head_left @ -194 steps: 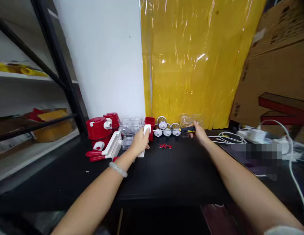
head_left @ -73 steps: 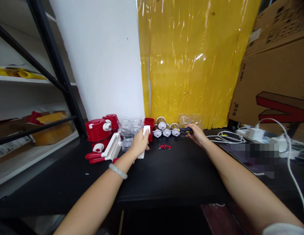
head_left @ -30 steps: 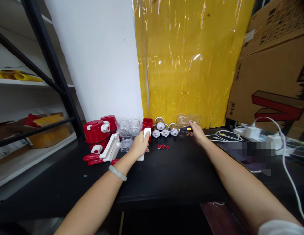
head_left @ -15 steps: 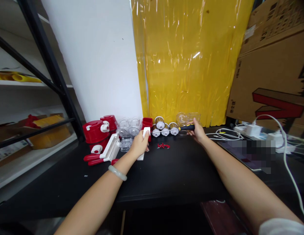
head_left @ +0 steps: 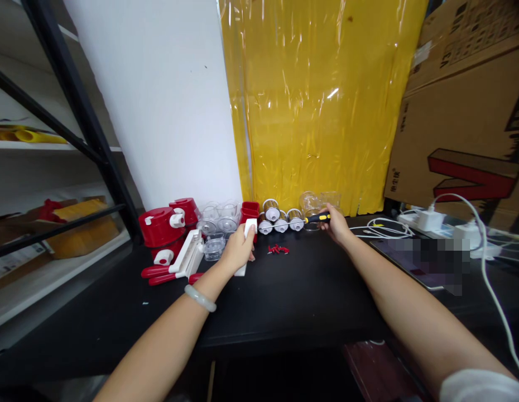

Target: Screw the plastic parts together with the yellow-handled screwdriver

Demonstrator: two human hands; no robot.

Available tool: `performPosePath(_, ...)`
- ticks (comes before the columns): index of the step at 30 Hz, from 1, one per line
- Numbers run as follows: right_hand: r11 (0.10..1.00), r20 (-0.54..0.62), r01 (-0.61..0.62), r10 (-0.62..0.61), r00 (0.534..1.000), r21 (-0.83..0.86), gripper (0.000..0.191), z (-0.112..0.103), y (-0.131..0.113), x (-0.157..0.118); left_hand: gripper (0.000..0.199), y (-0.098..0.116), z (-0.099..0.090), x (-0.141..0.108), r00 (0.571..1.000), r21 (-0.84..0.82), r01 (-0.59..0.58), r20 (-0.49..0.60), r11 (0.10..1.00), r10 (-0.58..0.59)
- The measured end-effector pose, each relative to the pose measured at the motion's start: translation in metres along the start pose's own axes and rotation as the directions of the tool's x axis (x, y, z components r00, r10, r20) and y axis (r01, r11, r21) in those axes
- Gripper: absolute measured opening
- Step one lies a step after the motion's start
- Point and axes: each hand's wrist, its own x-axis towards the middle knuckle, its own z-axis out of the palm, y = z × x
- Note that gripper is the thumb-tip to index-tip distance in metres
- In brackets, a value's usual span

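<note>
My left hand point(head_left: 240, 247) is closed around a white plastic bar with a red end point(head_left: 241, 270), held above the black table. In my right hand point(head_left: 335, 225) is a screwdriver point(head_left: 317, 218) with a black and yellow handle. Its long shaft points left, and the tip reaches the upper part of the white bar; whether it sits in a screw I cannot tell. Several small red pieces point(head_left: 278, 249) lie in a heap on the table between my hands. Behind them are stacked grater drums point(head_left: 281, 222) with white ends and a red hopper point(head_left: 250, 210).
Red housings point(head_left: 159, 226), white-and-red handles point(head_left: 188, 258) and clear plastic cups point(head_left: 215, 245) stand at the left. More clear parts point(head_left: 330, 197) are behind my right hand. A tablet point(head_left: 405, 262), white cables point(head_left: 379, 228) and a large cardboard box point(head_left: 456, 128) occupy the right side.
The screwdriver's handle has turned, showing more yellow, and my right fingers have shifted on it. My left hand keeps the white bar in nearly the same place. The view has shifted slightly.
</note>
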Motion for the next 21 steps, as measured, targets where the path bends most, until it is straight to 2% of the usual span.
performPosePath(3,0.996,0.040,0.007,-0.004,0.999,-0.085,0.049,-0.002,0.004,0.002,0.040,0.000,-0.001,0.001,1.000,0.002,-0.008,-0.011,1.000,0.008)
performPosePath(7,1.000,0.085,-0.014,0.015,0.996,-0.018,0.040,0.000,0.002,-0.001,0.039,0.001,-0.002,0.001,1.000,0.010,-0.013,-0.017,1.000,0.013)
performPosePath(10,0.998,0.033,-0.052,0.051,0.998,0.044,0.028,0.003,-0.002,-0.004,0.039,0.002,-0.002,0.000,1.000,0.017,-0.006,-0.011,1.000,0.006)
performPosePath(15,0.994,-0.029,-0.053,0.056,0.998,0.092,0.022,0.000,-0.002,-0.002,0.038,0.002,0.000,-0.001,1.000,0.011,0.014,0.011,1.000,-0.014)
performPosePath(21,0.997,0.061,-0.014,0.019,0.998,-0.080,0.044,-0.009,0.008,0.005,0.040,-0.001,0.000,0.001,1.000,0.005,-0.001,-0.009,1.000,0.001)
